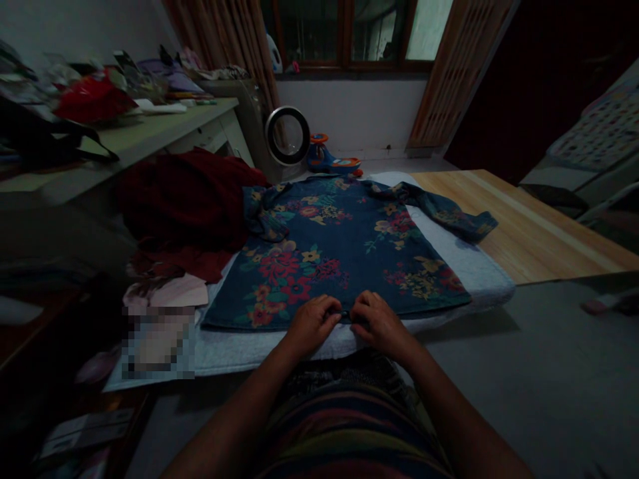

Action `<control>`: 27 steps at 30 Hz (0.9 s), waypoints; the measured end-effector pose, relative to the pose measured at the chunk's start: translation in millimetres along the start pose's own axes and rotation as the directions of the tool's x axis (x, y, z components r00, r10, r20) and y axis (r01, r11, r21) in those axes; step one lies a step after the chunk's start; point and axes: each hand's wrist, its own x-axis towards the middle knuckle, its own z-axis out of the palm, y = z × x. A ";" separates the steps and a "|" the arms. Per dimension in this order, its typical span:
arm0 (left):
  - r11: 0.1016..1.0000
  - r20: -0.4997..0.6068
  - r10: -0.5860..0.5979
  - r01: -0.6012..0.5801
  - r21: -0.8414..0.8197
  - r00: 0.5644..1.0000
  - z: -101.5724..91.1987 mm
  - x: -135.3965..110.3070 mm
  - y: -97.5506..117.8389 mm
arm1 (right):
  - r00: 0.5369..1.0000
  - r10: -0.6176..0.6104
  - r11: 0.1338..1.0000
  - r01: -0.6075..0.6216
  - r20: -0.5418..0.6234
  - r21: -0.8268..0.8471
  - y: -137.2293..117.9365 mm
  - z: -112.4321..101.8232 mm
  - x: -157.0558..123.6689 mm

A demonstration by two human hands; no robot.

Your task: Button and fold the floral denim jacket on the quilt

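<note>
A dark blue floral shirt (344,246) lies spread on a light padded cloth (239,352), its hem towards me and its sleeves out to both sides. At the middle of the hem, my left hand (314,322) pinches the fabric edge between thumb and fingers. Close beside it, my right hand (377,319) also has its fingers closed on the hem. A small bit of the edge shows in the narrow gap between the two hands.
Dark red cloth (184,199) is heaped left of the shirt, below a cluttered desk (170,126). A wooden board (524,226) extends to the right. Beyond the shirt stand a round-framed appliance (288,136) and a blue-orange ride-on toy (329,159).
</note>
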 end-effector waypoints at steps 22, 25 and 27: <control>0.965 -0.175 0.260 -0.253 0.062 0.949 7.5 -11.7 -10.0 | 0.973 -0.156 0.987 0.147 -0.171 -0.062 5.9 18.8 -2.2; 0.945 -0.152 0.312 -0.289 0.153 0.938 11.8 -12.7 -11.7 | 0.983 -0.118 0.993 0.120 -0.140 0.011 4.9 14.7 -3.1; 0.938 -0.139 0.322 -0.296 0.182 0.936 13.1 -13.8 -12.8 | 0.990 -0.068 0.994 0.079 -0.127 0.081 4.0 11.4 -3.5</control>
